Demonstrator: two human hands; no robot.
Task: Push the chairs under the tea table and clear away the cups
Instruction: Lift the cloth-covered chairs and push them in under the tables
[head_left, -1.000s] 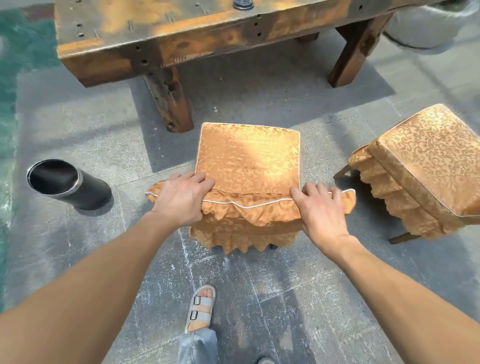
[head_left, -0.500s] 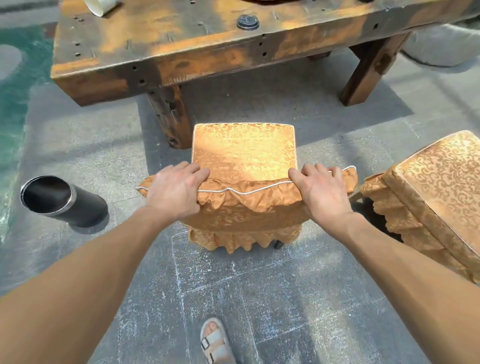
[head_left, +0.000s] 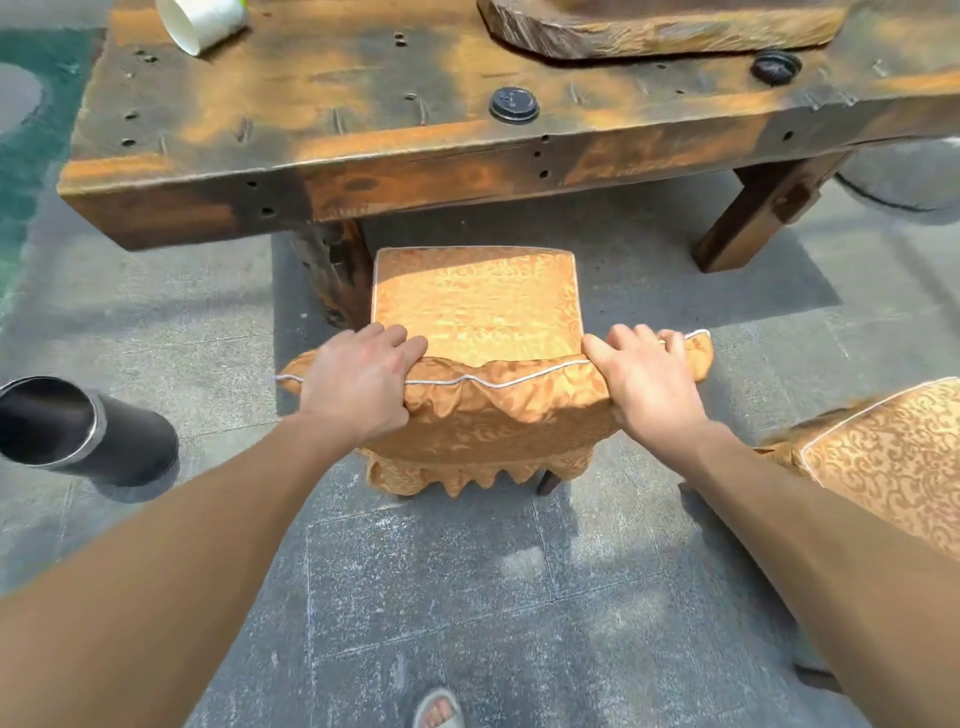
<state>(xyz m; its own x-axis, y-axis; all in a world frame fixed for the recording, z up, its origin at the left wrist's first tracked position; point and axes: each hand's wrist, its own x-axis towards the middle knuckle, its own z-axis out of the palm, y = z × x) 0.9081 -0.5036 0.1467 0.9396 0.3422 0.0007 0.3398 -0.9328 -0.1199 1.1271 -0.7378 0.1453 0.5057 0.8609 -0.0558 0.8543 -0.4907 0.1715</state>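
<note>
A chair in a gold patterned cover (head_left: 475, 306) stands in front of me, its seat's far edge just short of the wooden tea table (head_left: 363, 156). My left hand (head_left: 358, 384) grips the left end of the chair's backrest top. My right hand (head_left: 644, 387) grips the right end. A white paper cup (head_left: 200, 21) lies on its side at the table's far left corner. Two black lids (head_left: 514, 105) (head_left: 775, 67) rest on the tabletop. A second gold-covered chair (head_left: 888, 457) stands at my right, partly behind my right forearm.
A black cylindrical bin (head_left: 67, 431) lies tilted on the stone floor at the left. A wooden slab (head_left: 660, 26) sits on the table's back. The table's legs (head_left: 332, 270) (head_left: 748, 218) flank the chair. My sandalled foot (head_left: 439, 709) shows at the bottom edge.
The chair has slid forward toward the table with both hands on its backrest. I have stepped forward, so more of the tabletop, the cup and the slab have come into view.
</note>
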